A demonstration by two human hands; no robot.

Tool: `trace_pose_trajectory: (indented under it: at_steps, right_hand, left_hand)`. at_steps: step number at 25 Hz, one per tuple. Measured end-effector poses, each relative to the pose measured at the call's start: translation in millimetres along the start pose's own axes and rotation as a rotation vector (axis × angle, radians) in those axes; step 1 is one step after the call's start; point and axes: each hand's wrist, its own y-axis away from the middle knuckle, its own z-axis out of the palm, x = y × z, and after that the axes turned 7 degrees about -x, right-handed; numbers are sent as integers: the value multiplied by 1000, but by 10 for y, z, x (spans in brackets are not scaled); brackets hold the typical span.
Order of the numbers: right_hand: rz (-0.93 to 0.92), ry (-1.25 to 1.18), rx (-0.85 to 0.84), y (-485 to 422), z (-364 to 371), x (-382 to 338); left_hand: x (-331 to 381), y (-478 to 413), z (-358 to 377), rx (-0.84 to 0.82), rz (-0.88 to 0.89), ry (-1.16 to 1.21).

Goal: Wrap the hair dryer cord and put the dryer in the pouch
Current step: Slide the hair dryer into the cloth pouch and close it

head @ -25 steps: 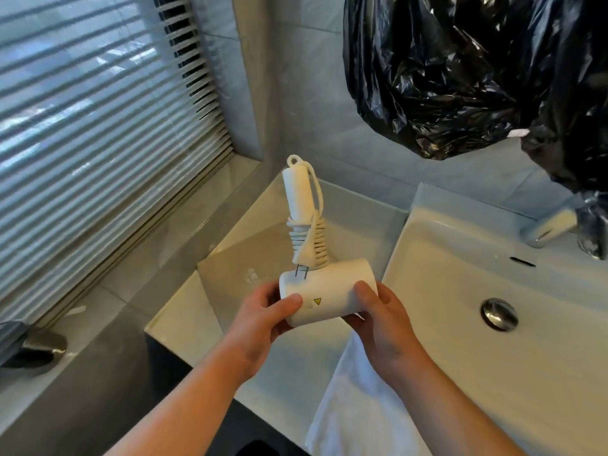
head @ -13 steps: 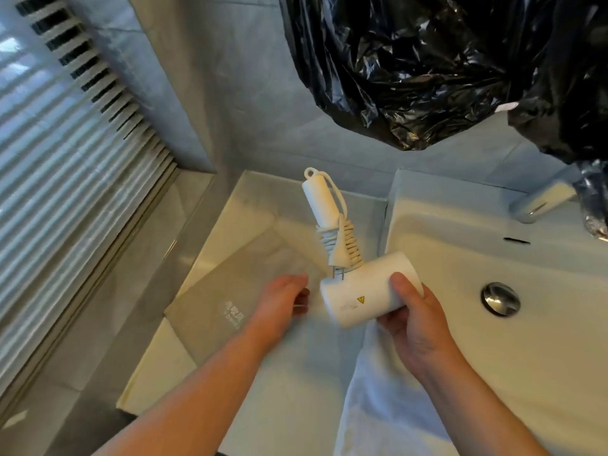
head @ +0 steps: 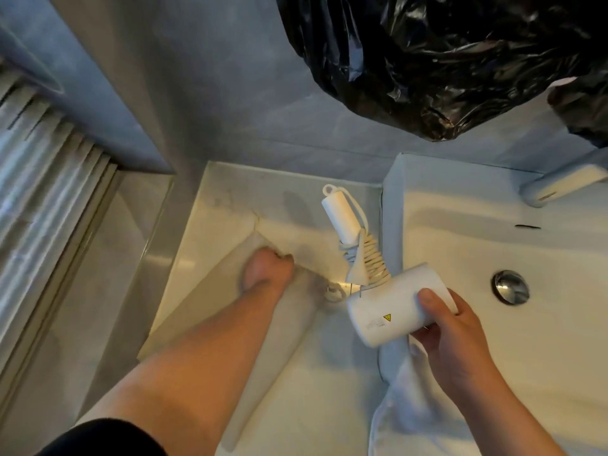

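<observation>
Your right hand point(head: 457, 334) is clamped round the barrel of the hair dryer point(head: 391, 311), thumb on top, carrying it alone at lower centre-right of the frame. A second ago both hands held it. The left hand point(head: 268, 271) has let go and dropped to the grey pouch point(head: 223, 327), which lies flat on the countertop point(head: 230, 199) at centre-left. Its fingers are curled at the pouch's upper corner, but blur hides whether they have hold of the fabric.

The cord point(head: 373, 258) is wound tight round the folded handle, with the plug point(head: 357, 269) hanging against the coils. The wrapping looks finished, so the job now is opening the pouch mouth.

The dryer hangs over the seam between the counter and the washbasin point(head: 460, 232), above a white towel point(head: 404, 416) draped there. Swing it left, towards the pouch, not right over the bowl.

The counter round the pouch gives you room. A black plastic bag point(head: 444, 60) hangs at upper right, well above the handle. The window blinds point(head: 42, 192) at far left are well apart.
</observation>
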Motion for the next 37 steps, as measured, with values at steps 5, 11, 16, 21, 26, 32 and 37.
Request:
trace_pose_trajectory:
  at_steps: [5,11,16,21,26,32,37]
  right_hand:
    - [-4,18,27,43,53,-14]
    - [-1,14,17,263,58,-42]
    - [-2,44,-6,549,-7,-49]
    - [6,109,-22,878,-104,-11]
    - [107,52,-5,1073,-93,269]
    - [316,-70,4,1189,172,856]
    - [358,-136,-14,1181,273,1047]
  left_hand:
    - [-25,68,-117,-92,190,8]
    - [223,183,-793,-90,681,-303]
    - [477,432,-1219,12,970,-503]
    - [692,715,-1466,183,1141,-618]
    - [469,814,-1184,101,1056,-567]
    - [-40,764,-698,-64,784,-422]
    - [-107,773,-520,-58,720,-341]
